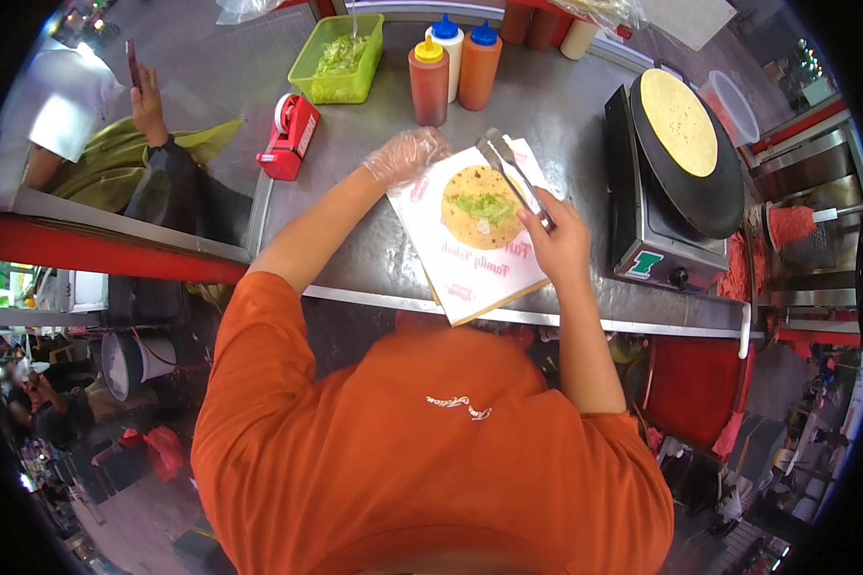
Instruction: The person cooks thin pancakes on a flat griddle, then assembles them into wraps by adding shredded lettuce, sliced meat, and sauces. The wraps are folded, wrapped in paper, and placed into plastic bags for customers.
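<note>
Orange shirt (431, 460) foremost, the green tub (368, 69) beyond the tongs (522, 179) holds lettuce (341, 57).

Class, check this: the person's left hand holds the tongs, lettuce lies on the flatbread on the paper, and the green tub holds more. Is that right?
The hand is wrong: in the head view, the right hand holds the tongs, not the gloved left hand. Lettuce does lie on the flatbread on the paper, and the green tub holds more.
</note>
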Demonstrator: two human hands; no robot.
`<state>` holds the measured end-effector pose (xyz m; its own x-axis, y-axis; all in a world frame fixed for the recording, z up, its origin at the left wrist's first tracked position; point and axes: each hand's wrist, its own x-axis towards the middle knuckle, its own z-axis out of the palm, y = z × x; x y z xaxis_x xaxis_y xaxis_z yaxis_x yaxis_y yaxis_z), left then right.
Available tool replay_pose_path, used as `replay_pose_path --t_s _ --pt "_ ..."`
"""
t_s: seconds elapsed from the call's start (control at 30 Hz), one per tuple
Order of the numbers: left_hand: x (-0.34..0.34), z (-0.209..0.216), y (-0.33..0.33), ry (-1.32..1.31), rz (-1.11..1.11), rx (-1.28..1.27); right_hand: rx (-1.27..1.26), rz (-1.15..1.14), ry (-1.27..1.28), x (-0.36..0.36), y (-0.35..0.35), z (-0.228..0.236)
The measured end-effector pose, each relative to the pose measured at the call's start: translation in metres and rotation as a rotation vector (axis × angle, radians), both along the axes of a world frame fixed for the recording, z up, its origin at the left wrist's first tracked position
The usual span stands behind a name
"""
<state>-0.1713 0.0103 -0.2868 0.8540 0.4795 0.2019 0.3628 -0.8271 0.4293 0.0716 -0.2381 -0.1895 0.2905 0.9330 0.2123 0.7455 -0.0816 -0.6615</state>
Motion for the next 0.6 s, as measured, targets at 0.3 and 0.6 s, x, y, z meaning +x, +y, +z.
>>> replay_pose_path --t_s 0.3,0.6 --pt "-0.053 0.047 0.046 -0.545 1.018 -0.052 0.187 -0.154 0.259 0.018 -0.101 -0.046" --pt "-0.070 0.111 0.127 -0.468 0.738 0.689 0.103 -0.152 0.252 0.024 -0.103 -0.050"
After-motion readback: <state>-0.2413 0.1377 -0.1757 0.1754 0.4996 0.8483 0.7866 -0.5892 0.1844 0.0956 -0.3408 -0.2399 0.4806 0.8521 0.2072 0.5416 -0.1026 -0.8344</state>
